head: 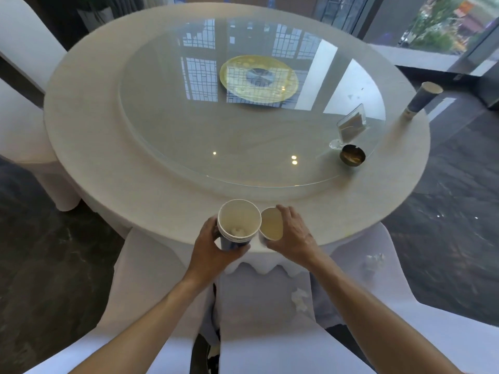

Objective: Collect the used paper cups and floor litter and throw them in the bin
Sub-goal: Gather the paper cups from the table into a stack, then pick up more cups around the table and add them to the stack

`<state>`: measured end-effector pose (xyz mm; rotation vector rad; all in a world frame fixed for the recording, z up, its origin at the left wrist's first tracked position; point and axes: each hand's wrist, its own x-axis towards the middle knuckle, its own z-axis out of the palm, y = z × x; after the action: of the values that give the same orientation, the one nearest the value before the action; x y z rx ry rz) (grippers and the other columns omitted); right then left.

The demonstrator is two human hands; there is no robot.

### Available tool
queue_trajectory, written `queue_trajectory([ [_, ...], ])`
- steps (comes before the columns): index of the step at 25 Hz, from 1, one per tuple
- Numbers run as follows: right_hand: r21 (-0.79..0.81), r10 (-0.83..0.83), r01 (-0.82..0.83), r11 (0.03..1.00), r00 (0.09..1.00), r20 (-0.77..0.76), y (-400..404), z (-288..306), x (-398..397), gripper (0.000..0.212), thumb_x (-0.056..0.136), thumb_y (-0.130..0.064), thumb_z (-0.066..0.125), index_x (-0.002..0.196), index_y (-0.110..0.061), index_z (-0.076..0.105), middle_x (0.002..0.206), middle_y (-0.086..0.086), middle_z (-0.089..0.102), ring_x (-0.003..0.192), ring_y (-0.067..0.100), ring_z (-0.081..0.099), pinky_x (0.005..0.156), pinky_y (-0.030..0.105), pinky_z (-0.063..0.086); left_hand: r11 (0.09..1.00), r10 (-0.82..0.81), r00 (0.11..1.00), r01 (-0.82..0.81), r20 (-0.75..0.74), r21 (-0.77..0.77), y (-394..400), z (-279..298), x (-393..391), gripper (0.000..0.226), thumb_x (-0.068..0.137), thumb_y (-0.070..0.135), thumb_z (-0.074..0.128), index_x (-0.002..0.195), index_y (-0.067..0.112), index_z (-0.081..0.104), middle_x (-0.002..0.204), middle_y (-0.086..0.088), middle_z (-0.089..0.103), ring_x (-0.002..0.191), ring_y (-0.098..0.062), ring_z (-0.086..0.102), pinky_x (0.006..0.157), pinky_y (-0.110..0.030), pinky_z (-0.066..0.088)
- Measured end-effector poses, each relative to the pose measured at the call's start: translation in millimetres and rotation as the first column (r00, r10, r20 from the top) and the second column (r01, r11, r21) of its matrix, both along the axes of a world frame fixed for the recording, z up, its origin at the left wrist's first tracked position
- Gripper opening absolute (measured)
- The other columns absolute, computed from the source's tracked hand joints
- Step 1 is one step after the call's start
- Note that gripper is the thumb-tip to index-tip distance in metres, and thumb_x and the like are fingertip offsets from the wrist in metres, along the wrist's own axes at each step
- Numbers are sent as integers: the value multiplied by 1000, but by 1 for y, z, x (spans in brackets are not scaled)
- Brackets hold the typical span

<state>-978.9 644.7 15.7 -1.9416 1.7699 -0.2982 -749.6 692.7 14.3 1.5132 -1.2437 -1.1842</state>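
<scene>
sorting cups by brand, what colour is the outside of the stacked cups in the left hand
Blue with white rims, on the stacked cups in the left hand; head view.

Restaurant dining room: round clothed table (108, 125) with glass turntable (189, 136), white-covered chairs (24, 130), ashtray (352, 155), card holder (351, 125).

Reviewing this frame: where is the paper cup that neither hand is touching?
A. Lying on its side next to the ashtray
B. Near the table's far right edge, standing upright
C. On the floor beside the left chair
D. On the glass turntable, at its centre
B: the blue paper cup stands upright on the tablecloth near the round table's far right edge, outside the glass turntable and apart from the ashtray.
</scene>
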Motion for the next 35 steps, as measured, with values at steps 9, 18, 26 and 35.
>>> queue_trajectory([
  [9,165,-181,161,973,977,116,88,-2,-69,107,74,-33,86,159,-12,24,147,8,40,132,27,48,99,27,40,995,-74,969,54,-234,-88,-2,40,-82,78,54,38,93,124,26,63,116,4,75,106,-18,73,86,-30,60],
  [18,286,-379,262,922,765,521,166,8,-133,112,67,-36,94,151,-24,21,116,-23,58,100,-7,64,77,12,52,982,-186,967,189,-172,3,48,49,-187,67,72,10,92,131,13,59,113,2,73,99,-19,74,68,-20,60],
  [26,200,-287,206,958,700,654,203,19,-193,82,69,-20,94,134,-27,44,122,-7,67,107,1,68,86,25,59,955,-271,956,281,-110,93,130,29,-244,78,65,27,93,133,19,56,121,-1,73,110,-17,72,85,-28,60],
  [35,260,-242,89,961,723,647,194,15,-202,98,69,-17,93,148,-20,34,123,-11,64,118,11,63,96,29,56,914,-360,932,346,29,212,152,2,-233,73,70,16,91,134,23,56,126,3,68,116,-18,68,91,-31,61],
])
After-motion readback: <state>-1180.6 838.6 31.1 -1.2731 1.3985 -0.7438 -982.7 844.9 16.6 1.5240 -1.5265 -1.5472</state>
